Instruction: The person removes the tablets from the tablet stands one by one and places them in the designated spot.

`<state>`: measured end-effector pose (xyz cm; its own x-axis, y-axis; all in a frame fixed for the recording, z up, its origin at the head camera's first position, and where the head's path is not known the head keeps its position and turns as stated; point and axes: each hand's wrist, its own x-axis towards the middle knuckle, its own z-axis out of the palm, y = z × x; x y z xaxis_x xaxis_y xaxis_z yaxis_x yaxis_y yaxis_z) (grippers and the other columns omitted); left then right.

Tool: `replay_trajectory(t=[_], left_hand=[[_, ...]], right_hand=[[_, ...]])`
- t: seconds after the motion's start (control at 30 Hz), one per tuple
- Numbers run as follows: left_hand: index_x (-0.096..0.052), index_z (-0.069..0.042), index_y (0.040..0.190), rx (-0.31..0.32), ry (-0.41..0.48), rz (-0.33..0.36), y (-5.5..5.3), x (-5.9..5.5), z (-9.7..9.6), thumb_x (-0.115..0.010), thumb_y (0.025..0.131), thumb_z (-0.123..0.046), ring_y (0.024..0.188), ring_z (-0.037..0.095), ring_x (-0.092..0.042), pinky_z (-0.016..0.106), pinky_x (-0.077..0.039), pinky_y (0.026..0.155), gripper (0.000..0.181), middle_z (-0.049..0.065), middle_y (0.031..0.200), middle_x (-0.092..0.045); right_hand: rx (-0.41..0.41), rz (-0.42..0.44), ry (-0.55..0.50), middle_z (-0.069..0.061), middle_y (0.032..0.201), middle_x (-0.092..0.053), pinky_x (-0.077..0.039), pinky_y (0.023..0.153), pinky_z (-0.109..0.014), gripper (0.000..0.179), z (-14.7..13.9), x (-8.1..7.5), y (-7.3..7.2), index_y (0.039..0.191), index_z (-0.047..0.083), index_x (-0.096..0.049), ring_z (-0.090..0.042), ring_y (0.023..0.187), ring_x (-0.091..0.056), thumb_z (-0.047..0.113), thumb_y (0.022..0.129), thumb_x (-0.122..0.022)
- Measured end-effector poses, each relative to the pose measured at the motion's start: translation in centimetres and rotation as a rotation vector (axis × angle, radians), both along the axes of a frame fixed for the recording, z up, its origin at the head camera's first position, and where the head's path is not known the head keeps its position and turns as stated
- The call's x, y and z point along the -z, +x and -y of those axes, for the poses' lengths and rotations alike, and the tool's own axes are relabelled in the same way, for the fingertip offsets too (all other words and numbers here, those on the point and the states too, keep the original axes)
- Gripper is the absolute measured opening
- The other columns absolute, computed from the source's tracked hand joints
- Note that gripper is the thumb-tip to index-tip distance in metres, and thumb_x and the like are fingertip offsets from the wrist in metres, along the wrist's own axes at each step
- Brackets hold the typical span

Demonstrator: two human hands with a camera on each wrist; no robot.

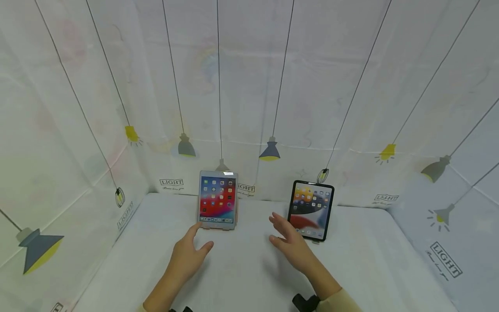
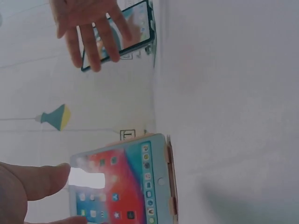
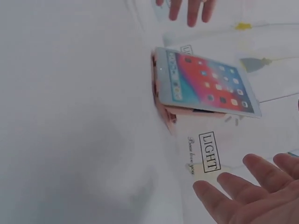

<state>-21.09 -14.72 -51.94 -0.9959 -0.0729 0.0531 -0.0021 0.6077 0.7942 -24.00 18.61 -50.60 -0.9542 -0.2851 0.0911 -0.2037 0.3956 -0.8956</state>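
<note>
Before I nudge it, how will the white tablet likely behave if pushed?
The white tablet is probably stiff, being a flat slab. Propped on its pink stand, it might tip or slide. Its glare-catching screen looks slippery.

Two tablets (image 1: 217, 197), two hands (image 1: 185, 259) and one table (image 1: 239, 260). Across the head view's backdrop (image 1: 249, 78), ten printed lamps (image 1: 186, 146), two of them yellow bulbs (image 1: 131, 133) and two with blue shades (image 1: 269, 150), plus six LIGHT labels (image 1: 171, 182).
</note>
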Motion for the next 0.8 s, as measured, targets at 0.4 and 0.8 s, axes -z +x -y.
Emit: replay_trajectory(t=[0.4,0.8], left_hand=[[-0.045,-0.011,0.160,-0.042,0.208,0.035,-1.4,-1.3,2.6,-0.074,0.101,-0.021,0.146,0.040,-0.058,0.057,-0.055,0.114,0.067,0.017,0.159,-0.058],[-0.048,-0.006,0.158,-0.019,0.468,0.079,-3.4,-2.0,4.9,-0.070,0.104,-0.014,0.138,0.039,-0.065,0.039,-0.062,0.106,0.059,0.020,0.156,-0.061]], right_hand=[[-0.096,0.158,-0.302,-0.012,0.167,-0.051,-0.051,0.119,-0.055,0.063,0.7,-0.9,-2.6,0.167,0.022,-0.036,-0.040,0.157,-0.045,0.024,0.110,-0.062],[-0.064,0.236,-0.370,-0.016,0.163,-0.054,-0.054,0.116,-0.056,0.059,2.6,-1.3,-4.8,0.165,0.020,-0.040,-0.041,0.150,-0.053,0.015,0.110,-0.060]])
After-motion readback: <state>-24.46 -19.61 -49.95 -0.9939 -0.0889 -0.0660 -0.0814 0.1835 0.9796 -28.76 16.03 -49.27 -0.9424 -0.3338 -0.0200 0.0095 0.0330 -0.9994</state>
